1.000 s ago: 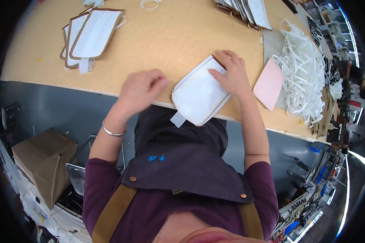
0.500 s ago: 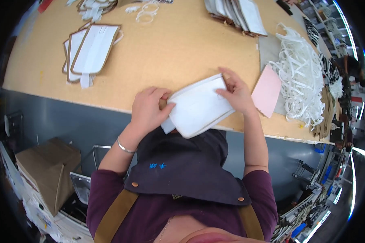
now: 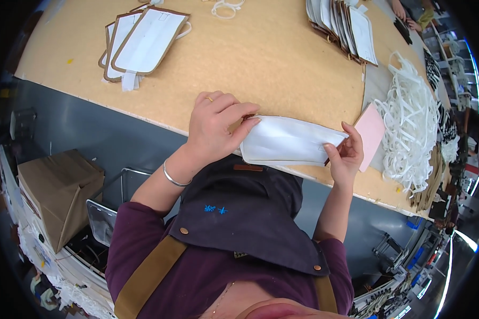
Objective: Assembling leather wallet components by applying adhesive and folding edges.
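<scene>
Between my two hands, at the table's near edge, is a white panel (image 3: 286, 140) with rounded corners and a thin edging. My left hand (image 3: 218, 125) pinches its upper left corner between thumb and fingers. At its right end, my right hand (image 3: 347, 154) grips it with the thumb on top and the fingers behind. The panel is tilted, its white face toward me. Its back side is hidden. Close to the right hand, a pink flat piece (image 3: 370, 133) lies on the table.
A tangled heap of white straps (image 3: 410, 127) lies at the right. White panels with brown edging (image 3: 149, 42) are stacked at the far left, and more panels (image 3: 340, 26) stand in a row at the far right. Another person's hands (image 3: 404, 11) show at the upper right. A brown box (image 3: 61, 191) stands below left.
My left hand has moved up and right to the panel's upper corner. The right hand has moved lower and to the right. The panel has turned and looks narrower. My view has shifted.
</scene>
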Motion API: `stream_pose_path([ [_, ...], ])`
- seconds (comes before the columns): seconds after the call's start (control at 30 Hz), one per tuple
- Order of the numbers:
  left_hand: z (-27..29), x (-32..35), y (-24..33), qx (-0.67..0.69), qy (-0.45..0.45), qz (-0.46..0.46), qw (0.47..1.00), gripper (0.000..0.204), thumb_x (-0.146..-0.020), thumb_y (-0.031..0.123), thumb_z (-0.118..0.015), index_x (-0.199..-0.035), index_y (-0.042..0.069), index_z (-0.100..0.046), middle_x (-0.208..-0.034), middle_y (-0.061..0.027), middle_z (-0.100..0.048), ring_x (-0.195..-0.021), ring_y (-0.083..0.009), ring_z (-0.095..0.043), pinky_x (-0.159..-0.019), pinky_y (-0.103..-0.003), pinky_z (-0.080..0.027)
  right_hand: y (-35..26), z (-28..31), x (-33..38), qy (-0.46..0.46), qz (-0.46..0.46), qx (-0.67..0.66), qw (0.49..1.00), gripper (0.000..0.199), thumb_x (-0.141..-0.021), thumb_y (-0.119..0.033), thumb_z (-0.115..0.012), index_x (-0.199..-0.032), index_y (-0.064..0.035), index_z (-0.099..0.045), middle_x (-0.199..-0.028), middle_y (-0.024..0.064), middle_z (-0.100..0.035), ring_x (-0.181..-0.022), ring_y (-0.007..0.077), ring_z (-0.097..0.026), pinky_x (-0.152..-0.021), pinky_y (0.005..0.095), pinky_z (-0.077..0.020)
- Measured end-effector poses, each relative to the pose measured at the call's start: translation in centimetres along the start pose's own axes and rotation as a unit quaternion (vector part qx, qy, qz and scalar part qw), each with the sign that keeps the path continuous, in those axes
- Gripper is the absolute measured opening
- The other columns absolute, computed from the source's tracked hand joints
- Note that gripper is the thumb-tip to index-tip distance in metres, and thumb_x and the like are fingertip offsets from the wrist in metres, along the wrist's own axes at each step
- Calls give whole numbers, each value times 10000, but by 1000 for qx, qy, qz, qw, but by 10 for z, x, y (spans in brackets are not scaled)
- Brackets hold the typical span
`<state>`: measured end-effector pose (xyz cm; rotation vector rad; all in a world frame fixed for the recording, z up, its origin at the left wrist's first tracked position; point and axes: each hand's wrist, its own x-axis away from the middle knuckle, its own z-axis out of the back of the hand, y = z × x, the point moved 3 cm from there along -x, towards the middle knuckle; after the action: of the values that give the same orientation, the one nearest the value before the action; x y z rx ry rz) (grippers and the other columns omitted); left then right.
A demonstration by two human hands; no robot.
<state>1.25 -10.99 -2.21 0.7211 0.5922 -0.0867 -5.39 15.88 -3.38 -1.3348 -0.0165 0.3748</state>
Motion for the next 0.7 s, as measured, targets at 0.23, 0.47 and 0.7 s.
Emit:
stream_pose_path([
  [0.23,8,-5,11,32,34,-88,995,143,-630,104,-731,-758,129,-672,-675,33,-573,-612,-145,-502,-652,-283,-332,-6,3,9,-1,35,-58,998,488,-721,74,-687,-1160,-13,-493,-844,61,-598,-671,64,-537,-526,168,-409],
  [0.47,8,-11,16,90,19,-117,989,155,-635,102,-738,-771,147,-681,-673,48,-595,-631,-126,-522,-676,-266,-339,-15,2,10,-5,80,-63,995,460,-731,90,-671,-1144,-9,-495,-842,64,-588,-658,69,-541,-509,175,-430],
  [0.7,10,-9,12,111,41,-90,989,139,-641,136,-756,-759,142,-681,-696,49,-625,-606,-116,-532,-670,-262,-337,-15,-1,12,13,33,-65,997,382,-732,68,-686,-1077,8,-534,-834,59,-589,-633,69,-544,-501,175,-436],
])
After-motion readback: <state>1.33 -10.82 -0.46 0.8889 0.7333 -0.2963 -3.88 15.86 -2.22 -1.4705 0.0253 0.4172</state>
